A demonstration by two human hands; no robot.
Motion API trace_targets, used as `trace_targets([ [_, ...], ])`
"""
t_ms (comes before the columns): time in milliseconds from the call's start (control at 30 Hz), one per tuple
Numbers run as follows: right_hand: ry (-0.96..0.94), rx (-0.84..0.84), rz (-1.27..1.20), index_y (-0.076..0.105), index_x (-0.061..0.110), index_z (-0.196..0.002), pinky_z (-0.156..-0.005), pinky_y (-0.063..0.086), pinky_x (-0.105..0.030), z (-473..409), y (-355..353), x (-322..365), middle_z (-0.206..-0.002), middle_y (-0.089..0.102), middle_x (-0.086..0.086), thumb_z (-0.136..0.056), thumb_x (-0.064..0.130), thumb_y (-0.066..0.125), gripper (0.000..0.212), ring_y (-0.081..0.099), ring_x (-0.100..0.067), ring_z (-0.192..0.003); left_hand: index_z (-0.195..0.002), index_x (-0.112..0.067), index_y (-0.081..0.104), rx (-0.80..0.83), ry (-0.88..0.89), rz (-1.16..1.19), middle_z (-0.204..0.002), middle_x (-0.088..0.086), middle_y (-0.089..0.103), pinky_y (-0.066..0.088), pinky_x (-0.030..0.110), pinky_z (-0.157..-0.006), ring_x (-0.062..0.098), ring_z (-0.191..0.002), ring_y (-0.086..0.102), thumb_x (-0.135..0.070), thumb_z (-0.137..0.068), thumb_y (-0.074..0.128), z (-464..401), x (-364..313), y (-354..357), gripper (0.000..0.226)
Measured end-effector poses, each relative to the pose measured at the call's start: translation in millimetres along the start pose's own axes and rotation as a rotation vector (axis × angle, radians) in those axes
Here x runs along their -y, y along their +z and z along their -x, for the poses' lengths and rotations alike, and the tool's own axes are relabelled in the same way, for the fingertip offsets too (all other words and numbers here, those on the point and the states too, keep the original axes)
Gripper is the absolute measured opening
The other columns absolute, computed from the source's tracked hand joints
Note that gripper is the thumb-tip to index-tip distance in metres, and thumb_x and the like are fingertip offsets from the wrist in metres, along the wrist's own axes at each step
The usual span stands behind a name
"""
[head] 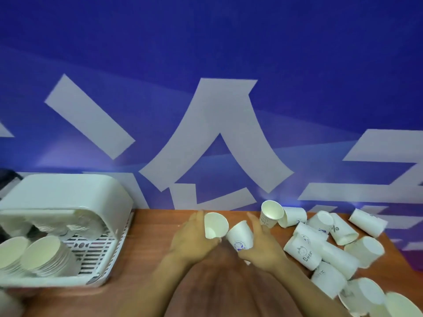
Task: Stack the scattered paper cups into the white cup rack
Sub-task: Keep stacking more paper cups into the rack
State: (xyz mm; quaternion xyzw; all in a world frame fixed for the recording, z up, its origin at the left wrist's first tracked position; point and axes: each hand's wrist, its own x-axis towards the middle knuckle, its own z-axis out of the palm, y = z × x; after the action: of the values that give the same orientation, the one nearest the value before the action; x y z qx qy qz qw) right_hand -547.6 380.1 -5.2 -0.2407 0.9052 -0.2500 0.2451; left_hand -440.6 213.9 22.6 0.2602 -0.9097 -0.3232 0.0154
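Left hand [192, 239] grips one cup [215, 226], right hand [261, 245] another [240, 238]; skewed nesting risks crushed rims.

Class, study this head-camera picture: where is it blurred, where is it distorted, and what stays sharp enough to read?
Head view: motion blur smears the white cup rack and stacked cups at left; wide-angle distortion bows the table edge and wall lettering; "Bear" on a scattered cup stays legible.
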Motion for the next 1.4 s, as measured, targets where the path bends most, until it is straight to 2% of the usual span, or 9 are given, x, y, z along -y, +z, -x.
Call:
trace_targets([
  [100, -0.047, -0.026, -0.024, 0.002, 0.042, -0.145, -0.091, 0.048, -0.038, 29.5, -4.5, 9.9, -0.14, 0.041, -0.003, -0.053, 0.044, 0.066, 0.113, 0.049, -0.028, -0.119, -0.119, -0.032, 0.044, -0.051, 0.03, -0.009, -0.123, -0.01, 0.053, 0.046, 0.029, -0.083, 0.015, -0.111, 0.054, -0.047, -0.075, 0.07, 27.5, -9.0, -21.7, 0.053],
  [167, -0.09, -0.044, -0.038, 0.0, 0.044, -0.145, -0.09, 0.049, -0.037, 47.8, -6.7, 17.4, -0.142, 0.042, -0.001, -0.054, 0.043, 0.067, 0.113, 0.049, -0.028, -0.121, -0.132, -0.031, 0.038, -0.066, 0.04, -0.046, -0.133, -0.007, 0.049, 0.047, 0.031, -0.09, 0.017, -0.118, 0.052, -0.049, -0.077, 0.068, 45.3, -11.2, -32.4, 0.066],
  [367, -0.167, -0.077, -0.108, 0.004, 0.039, -0.148, -0.073, 0.054, -0.029, 80.6, -2.2, 37.2, -0.132, 0.05, 0.004, -0.055, 0.017, 0.08, 0.122, 0.058, -0.019, -0.108, -0.139, -0.029, 0.033, -0.093, 0.027, -0.096, -0.138, -0.004, 0.045, 0.046, 0.034, -0.095, 0.019, -0.121, 0.05, -0.051, -0.077, 0.066, 91.7, 8.4, -51.1, 0.074],
  [533, -0.149, -0.104, -0.217, 0.033, 0.028, -0.136, -0.073, 0.046, -0.019, 101.6, 10.0, 52.8, -0.121, 0.056, 0.006, -0.059, 0.013, 0.082, 0.092, 0.057, -0.013, -0.103, -0.134, -0.026, 0.037, -0.079, 0.015, -0.119, -0.13, -0.002, 0.047, 0.046, 0.033, -0.092, 0.021, -0.117, 0.051, -0.049, -0.076, 0.067, 115.4, 28.9, -60.0, 0.069],
  [767, -0.042, -0.168, -0.326, 0.037, 0.024, -0.127, -0.065, 0.046, -0.021, 115.7, 37.4, 114.2, -0.108, 0.059, 0.006, -0.066, 0.025, 0.082, 0.076, 0.06, -0.012, -0.094, -0.13, -0.028, 0.041, -0.069, 0.096, -0.069, -0.126, -0.005, 0.05, 0.046, 0.032, -0.09, 0.018, -0.114, 0.051, -0.049, -0.074, 0.069, 135.2, 80.4, -111.8, 0.065],
  [933, 0.006, -0.158, -0.338, 0.045, 0.019, -0.116, -0.071, 0.05, -0.027, 113.3, 89.9, 186.8, -0.101, 0.064, 0.004, -0.068, 0.026, 0.08, 0.059, 0.064, -0.014, -0.089, -0.12, -0.029, 0.049, -0.133, 0.093, 0.022, -0.118, -0.004, 0.057, 0.047, 0.033, -0.085, 0.019, -0.107, 0.055, -0.046, -0.071, 0.07, 146.3, 147.5, -171.9, 0.056],
  [1200, -0.034, -0.169, -0.278, 0.044, 0.024, -0.106, -0.068, 0.048, -0.027, 118.2, 163.5, 288.0, -0.098, 0.059, 0.004, -0.063, 0.011, 0.077, 0.056, 0.059, -0.018, -0.088, -0.131, -0.024, 0.045, -0.127, 0.102, 0.036, -0.131, -0.002, 0.047, 0.043, 0.033, -0.096, 0.019, -0.119, 0.048, -0.041, -0.078, 0.069, 157.9, 233.0, -238.9, 0.061],
  [1267, -0.037, -0.147, -0.241, 0.042, 0.022, -0.109, -0.066, 0.046, -0.026, 119.9, 178.4, 301.6, -0.098, 0.057, 0.004, -0.063, 0.009, 0.075, 0.058, 0.056, -0.018, -0.087, -0.127, -0.027, 0.048, -0.12, 0.079, 0.082, -0.126, -0.003, 0.05, 0.047, 0.037, -0.093, 0.02, -0.113, 0.051, -0.041, -0.075, 0.07, 158.2, 252.2, -255.1, 0.058],
  [1400, -0.072, -0.143, -0.18, 0.04, 0.023, -0.128, -0.084, 0.044, -0.029, 120.5, 193.9, 319.4, -0.116, 0.052, 0.0, -0.064, 0.012, 0.077, 0.075, 0.051, -0.019, -0.106, -0.114, -0.025, 0.057, -0.19, 0.005, 0.122, -0.114, -0.001, 0.058, 0.052, 0.04, -0.084, 0.02, -0.099, 0.059, -0.055, -0.063, 0.066, 149.6, 295.1, -289.4, 0.06],
])
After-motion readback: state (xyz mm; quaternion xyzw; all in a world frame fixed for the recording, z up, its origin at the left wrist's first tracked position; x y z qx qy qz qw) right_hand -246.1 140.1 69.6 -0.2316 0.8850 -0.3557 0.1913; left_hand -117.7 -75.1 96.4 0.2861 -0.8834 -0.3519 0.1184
